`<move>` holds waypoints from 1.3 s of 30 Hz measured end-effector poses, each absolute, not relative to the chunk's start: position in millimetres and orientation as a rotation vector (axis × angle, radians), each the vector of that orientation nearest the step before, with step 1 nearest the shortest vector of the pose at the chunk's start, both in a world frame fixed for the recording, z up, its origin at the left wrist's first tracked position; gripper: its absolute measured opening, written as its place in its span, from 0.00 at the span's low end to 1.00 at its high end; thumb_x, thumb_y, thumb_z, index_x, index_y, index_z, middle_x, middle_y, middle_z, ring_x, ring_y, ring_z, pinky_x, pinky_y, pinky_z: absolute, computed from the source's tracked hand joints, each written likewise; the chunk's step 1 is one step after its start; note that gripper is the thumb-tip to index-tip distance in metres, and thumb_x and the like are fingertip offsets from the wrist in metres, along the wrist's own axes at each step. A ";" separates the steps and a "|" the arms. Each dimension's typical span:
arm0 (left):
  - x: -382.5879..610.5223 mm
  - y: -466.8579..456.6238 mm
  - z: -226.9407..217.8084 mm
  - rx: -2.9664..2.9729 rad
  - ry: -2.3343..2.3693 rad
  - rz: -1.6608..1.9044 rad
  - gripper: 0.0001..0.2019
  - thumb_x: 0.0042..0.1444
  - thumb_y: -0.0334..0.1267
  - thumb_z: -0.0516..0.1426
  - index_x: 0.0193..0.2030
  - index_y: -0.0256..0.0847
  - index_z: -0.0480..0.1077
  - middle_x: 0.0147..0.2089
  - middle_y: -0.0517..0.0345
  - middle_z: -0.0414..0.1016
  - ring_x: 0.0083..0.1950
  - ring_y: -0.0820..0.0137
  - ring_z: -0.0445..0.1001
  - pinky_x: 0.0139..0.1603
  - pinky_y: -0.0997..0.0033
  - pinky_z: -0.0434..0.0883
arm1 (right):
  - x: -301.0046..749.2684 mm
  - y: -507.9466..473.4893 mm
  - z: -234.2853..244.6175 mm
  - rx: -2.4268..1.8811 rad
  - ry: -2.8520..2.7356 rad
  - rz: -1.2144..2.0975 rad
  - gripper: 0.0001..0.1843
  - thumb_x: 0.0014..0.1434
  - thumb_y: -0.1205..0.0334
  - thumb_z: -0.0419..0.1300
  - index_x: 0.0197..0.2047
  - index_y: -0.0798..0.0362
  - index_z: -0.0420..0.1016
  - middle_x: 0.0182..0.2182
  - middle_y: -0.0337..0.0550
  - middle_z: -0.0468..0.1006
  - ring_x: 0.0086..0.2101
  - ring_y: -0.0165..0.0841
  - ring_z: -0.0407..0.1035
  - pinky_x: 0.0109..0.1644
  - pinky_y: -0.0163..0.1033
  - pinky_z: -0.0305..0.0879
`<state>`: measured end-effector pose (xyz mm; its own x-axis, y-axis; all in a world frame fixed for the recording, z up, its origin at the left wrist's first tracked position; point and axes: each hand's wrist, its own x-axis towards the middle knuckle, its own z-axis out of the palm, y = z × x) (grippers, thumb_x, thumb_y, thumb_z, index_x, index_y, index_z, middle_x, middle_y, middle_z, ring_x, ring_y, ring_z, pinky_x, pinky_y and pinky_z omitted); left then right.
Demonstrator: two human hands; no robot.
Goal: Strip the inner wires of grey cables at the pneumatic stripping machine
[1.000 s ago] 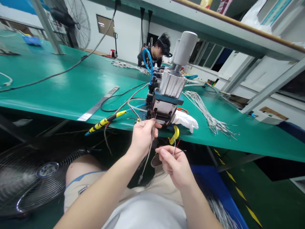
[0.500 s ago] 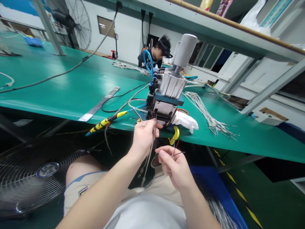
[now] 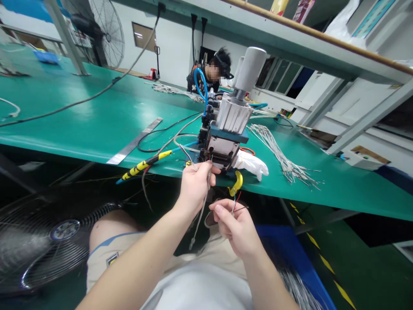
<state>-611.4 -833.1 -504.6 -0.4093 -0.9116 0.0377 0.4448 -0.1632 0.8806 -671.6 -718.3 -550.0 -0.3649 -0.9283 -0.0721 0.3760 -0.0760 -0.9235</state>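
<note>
Near fan [image 3: 64, 230]: low at the near left, guard facing up; blades blurred.
Table [image 3: 64, 129]: green top, spanning left to right.
Far fan [image 3: 105, 35]: far left, beyond the table.
Ruler [image 3: 135, 141]: metal strip, flat at the table's near edge, left of the machine.
Striped tube [image 3: 143, 166]: yellow and black, lying aslant over the near edge.
Left hand [image 3: 194, 183]: thumb and fingers clamped on a pale cable [image 3: 209, 180], at the machine's lower front. Cannot tell whether the wire tips touch the metal.
Hanging cable [image 3: 197, 228]: pale, dangling below the left hand, small plug at its lower end.
Co-worker [image 3: 206, 79]: far side, head bent, dark top.
Machine [image 3: 227, 133]: middle of the near edge, upright; grey cylinder on top, blue hose looped at its left.
Right hand [image 3: 237, 224]: nearer than the left and to its right, below table level; thumb and forefinger together on coloured wires [image 3: 234, 206]. Red, black and pale strands fan out above the grip; lower part hidden by the hand.
Yellow hook [image 3: 238, 184]: just beyond the right hand, at the table edge.
White cloth [image 3: 251, 163]: right of the machine, on the edge.
Cable bundle [image 3: 280, 155]: pale, loose on the table, farther right.
Blue bin [image 3: 300, 247]: near right, below the table, more cables inside.
</note>
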 end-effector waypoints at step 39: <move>-540.7 -781.5 -565.0 0.285 -1.563 -1.862 0.20 0.67 0.48 0.53 0.29 0.36 0.72 0.23 0.61 0.68 0.26 0.76 0.63 0.30 0.74 0.59 | -662.7 -708.5 -524.7 -0.785 1.012 -1.711 0.11 0.54 0.57 0.71 0.38 0.55 0.82 0.14 0.31 0.64 0.15 0.18 0.48 0.17 0.26 0.40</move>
